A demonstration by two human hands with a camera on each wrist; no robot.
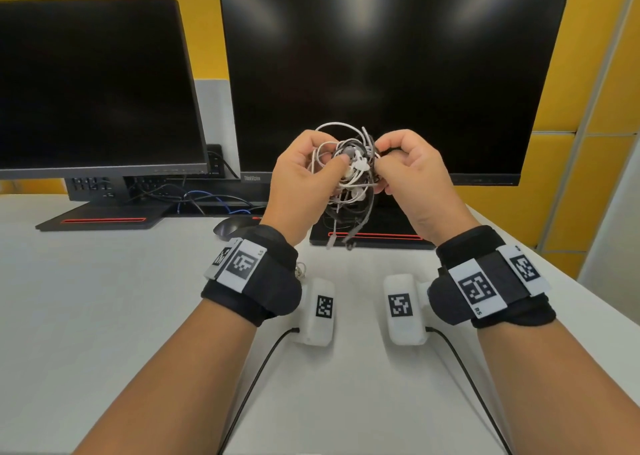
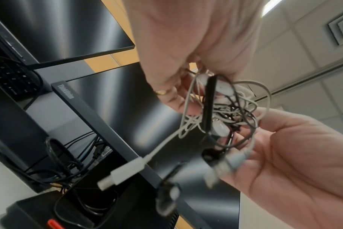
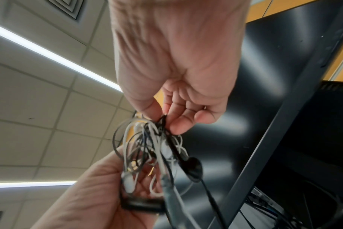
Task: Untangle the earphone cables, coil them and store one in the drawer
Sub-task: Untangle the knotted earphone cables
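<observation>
A tangle of white and black earphone cables [image 1: 349, 170] hangs in the air in front of the right monitor, held between both hands. My left hand [image 1: 322, 167] grips its left side, thumb across the wires. My right hand [image 1: 381, 170] pinches a black strand on the right side; the right wrist view shows this pinch [image 3: 164, 122] above the tangle [image 3: 151, 148]. Loose ends and plugs dangle below [image 1: 341, 236]. In the left wrist view a white plug [image 2: 119, 176] hangs out of the tangle [image 2: 225, 111]. No drawer is in view.
Two dark monitors [image 1: 381, 73] [image 1: 93, 84] stand at the back of the white desk [image 1: 104, 316], their bases and power cables behind. A black mouse [image 1: 230, 227] lies between the bases. A small pale cable loop [image 1: 300, 269] lies by my left wristband.
</observation>
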